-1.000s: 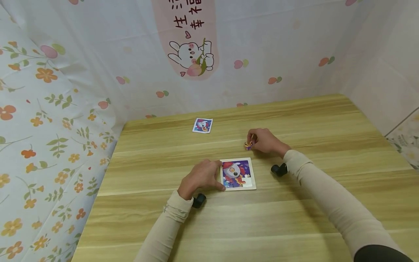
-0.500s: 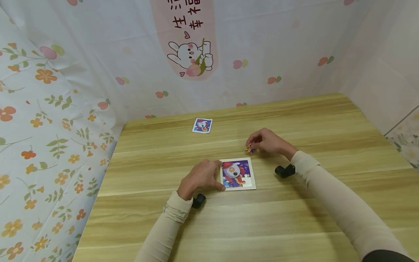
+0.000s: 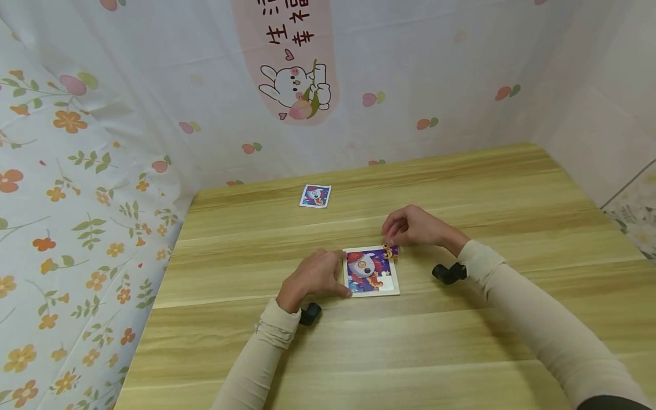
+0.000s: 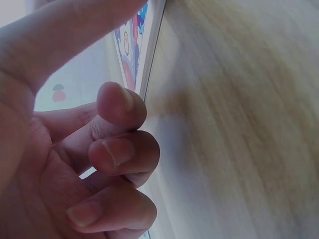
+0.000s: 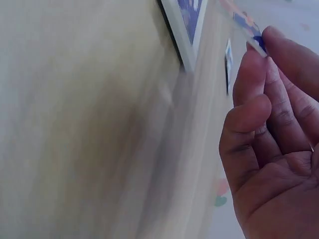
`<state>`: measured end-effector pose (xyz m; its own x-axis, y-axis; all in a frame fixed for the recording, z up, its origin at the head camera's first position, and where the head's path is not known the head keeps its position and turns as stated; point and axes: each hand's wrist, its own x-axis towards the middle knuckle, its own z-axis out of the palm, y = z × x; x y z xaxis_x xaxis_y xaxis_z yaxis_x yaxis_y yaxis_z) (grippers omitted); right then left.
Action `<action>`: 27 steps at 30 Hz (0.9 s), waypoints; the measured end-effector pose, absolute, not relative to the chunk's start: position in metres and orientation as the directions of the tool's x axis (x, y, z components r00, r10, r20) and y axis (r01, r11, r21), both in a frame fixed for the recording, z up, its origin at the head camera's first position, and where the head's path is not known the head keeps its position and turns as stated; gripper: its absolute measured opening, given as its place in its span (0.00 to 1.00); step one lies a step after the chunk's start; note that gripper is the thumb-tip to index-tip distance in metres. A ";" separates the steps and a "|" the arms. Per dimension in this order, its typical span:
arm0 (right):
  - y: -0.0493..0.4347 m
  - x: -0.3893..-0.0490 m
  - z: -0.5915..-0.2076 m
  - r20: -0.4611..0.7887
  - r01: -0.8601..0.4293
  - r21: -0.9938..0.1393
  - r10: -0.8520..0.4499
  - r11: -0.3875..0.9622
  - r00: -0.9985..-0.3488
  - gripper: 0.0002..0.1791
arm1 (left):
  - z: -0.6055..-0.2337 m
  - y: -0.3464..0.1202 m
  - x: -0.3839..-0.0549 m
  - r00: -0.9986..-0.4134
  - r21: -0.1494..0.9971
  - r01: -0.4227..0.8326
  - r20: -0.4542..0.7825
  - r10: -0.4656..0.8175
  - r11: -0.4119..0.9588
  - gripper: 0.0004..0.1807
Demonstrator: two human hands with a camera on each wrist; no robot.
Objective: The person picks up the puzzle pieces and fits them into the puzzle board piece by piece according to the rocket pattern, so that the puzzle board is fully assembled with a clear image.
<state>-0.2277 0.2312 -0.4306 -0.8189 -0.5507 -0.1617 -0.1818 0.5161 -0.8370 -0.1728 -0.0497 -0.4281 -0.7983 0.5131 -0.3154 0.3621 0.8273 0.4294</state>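
Observation:
A small square jigsaw puzzle (image 3: 376,294) lies in its pale tray on the table, showing a white cartoon character with red on a purple ground. One bare white patch (image 3: 388,283) shows at its lower right. My left hand (image 3: 314,277) holds the tray's left side, thumb at the near corner and index finger at the far one; its other fingers (image 4: 127,154) are curled. Between thumb and fingertips my right hand (image 3: 417,228) pinches a purple and yellow puzzle piece (image 3: 390,251), also seen edge-on in the right wrist view. The piece is over the tray's far right corner.
A small picture card (image 3: 315,196) with the same design lies farther back on the wooden table (image 3: 246,245). Behind the table hangs a printed cloth (image 3: 215,85), with a floral cloth (image 3: 92,245) at the left.
My right hand has brought the puzzle piece nearer, from behind the tray to over its far right corner. The left hand has stayed on the tray.

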 end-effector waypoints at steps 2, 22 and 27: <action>0.228 -0.225 -0.431 -0.178 -0.174 -0.847 -0.576 0.503 -0.798 0.10 | -0.429 -0.050 -0.173 -0.799 0.426 0.362 -0.315 0.511 0.829 0.46; 0.202 -0.198 -0.433 -0.198 -0.280 -0.824 -0.713 0.493 -0.672 0.09 | -0.429 -0.050 -0.173 -0.803 0.428 0.357 -0.314 0.507 0.830 0.46; 0.200 -0.195 -0.433 -0.172 -0.319 -0.799 -0.701 0.511 -0.692 0.10 | -0.429 -0.050 -0.173 -0.803 0.438 0.351 -0.314 0.507 0.828 0.46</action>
<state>-0.1953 0.2002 -0.4330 -0.6919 -0.7012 -0.1723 -0.3187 0.5107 -0.7985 -0.1730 -0.0502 -0.4285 -0.8030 0.5067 -0.3138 0.3511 0.8276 0.4378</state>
